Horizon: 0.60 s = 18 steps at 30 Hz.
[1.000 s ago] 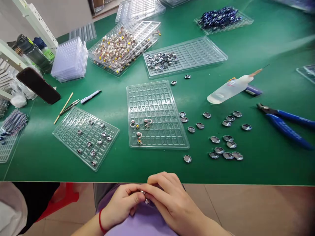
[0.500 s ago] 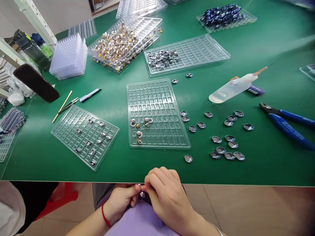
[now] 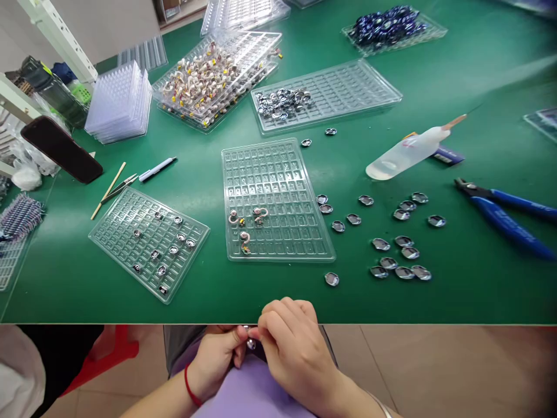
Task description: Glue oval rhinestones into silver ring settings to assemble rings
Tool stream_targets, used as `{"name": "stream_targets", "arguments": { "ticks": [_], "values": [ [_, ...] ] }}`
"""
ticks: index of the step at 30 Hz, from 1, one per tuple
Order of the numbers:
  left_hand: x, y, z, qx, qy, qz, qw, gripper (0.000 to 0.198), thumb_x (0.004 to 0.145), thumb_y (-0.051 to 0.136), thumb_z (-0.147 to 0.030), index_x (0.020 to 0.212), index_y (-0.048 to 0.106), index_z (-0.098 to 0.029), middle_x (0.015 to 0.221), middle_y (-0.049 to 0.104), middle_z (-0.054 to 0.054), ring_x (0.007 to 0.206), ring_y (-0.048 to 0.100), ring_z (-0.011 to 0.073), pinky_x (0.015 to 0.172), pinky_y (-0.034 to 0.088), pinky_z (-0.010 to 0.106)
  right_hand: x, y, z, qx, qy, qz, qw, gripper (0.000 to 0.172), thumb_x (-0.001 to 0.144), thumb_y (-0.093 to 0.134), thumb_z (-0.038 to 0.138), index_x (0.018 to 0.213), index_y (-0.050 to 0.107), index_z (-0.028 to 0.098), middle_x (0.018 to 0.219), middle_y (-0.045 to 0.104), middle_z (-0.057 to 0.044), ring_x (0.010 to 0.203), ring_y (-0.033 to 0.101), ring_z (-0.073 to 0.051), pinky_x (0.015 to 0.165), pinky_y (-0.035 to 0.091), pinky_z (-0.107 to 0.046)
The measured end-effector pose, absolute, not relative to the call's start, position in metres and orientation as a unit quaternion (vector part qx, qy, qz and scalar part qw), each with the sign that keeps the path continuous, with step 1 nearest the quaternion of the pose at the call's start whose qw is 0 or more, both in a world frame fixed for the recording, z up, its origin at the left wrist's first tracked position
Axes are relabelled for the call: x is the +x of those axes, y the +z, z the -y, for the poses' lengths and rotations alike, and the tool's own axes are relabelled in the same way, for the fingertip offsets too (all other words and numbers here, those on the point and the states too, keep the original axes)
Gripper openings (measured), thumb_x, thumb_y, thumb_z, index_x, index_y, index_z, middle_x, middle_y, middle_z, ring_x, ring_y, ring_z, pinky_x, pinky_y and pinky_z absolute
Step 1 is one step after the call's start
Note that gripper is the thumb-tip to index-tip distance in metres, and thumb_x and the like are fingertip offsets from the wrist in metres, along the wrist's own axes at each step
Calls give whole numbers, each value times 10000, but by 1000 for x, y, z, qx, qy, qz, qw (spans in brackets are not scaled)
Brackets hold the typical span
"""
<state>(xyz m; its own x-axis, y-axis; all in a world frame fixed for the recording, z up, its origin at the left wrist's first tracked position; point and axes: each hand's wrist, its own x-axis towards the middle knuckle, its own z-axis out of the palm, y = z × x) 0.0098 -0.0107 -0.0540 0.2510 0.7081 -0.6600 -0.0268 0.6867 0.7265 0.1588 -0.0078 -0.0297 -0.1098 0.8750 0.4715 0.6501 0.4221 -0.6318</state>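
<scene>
My left hand [image 3: 217, 354] and my right hand [image 3: 291, 342] meet just below the table's near edge, over my lap. Both pinch one small silver metal part [image 3: 250, 341] between their fingertips. A red string circles my left wrist. Straight ahead on the green table [image 3: 478, 278] lies a clear grid tray [image 3: 274, 200] holding three small curled pieces [image 3: 246, 226]. Several loose silver oval caps [image 3: 394, 249] are scattered to its right.
A second clear tray [image 3: 150, 241] with several small caps lies at left. Blue-handled cutters [image 3: 505, 212] and a glue bottle [image 3: 407, 154] lie at right. Farther back are trays of parts [image 3: 324, 96], a stack of trays [image 3: 119, 104], a phone [image 3: 61, 150], a pen [image 3: 157, 169] and tweezers.
My hands have lifted a little toward the table's edge and the fingertips have tightened on the small part. The view has shifted slightly; nothing on the table has moved.
</scene>
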Motion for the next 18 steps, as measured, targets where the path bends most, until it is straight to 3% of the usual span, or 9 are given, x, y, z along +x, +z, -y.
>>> {"name": "stream_targets", "arguments": {
  "ticks": [14,18],
  "values": [
    [0,-44,4,324,210,-538,749,645,565,661,-819,446,508,-203,353,399,-63,375,300,88,493,221,288,162,-36,9,-493,129,731,454,169,916,521,96,779,499,192,676,570,1,640,465,-146,675,319,-311],
    [-2,-47,4,328,206,-530,754,636,585,658,-808,467,508,-202,361,402,-67,377,297,86,496,222,283,163,-32,8,-480,137,730,467,148,889,523,50,940,563,184,825,685,-32,744,582,-159,758,395,-334]
  ]
}}
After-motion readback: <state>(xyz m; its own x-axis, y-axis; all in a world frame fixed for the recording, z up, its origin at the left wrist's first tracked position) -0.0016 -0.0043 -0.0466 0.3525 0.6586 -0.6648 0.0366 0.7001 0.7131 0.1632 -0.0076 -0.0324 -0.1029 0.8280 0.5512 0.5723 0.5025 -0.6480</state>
